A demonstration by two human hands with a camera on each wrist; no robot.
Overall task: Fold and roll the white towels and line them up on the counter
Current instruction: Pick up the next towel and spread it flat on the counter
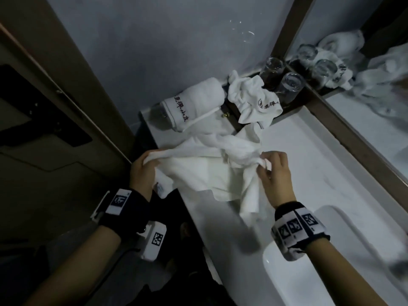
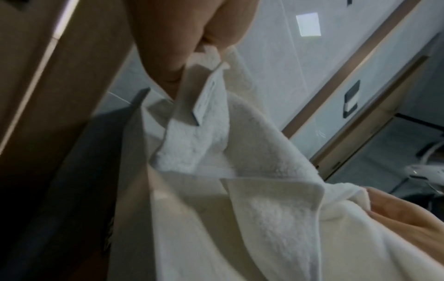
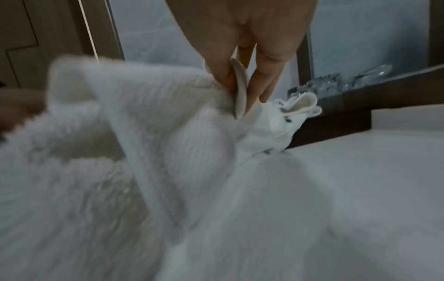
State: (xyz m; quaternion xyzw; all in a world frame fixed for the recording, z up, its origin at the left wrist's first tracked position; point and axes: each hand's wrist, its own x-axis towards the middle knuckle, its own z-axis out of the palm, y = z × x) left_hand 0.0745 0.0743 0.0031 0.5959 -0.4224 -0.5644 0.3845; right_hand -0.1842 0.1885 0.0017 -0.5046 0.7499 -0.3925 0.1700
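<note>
Loose towel (image 1: 212,173) held up over the near left of the counter (image 1: 298,155), left hand (image 1: 141,171) and right hand (image 1: 273,173) each pinching an edge, probably to spread it flat for folding. Rolled towel (image 1: 194,102) parked far left; crumpled towel (image 1: 251,100) waiting beside the glasses (image 1: 287,85).

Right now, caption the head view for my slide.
Both hands hold a towel over the counter.

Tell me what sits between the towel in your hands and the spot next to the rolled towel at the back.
The held towel is gripped by the left hand and right hand. A crumpled towel lies right beside the rolled towel, occupying that spot, with two glasses behind it.
</note>
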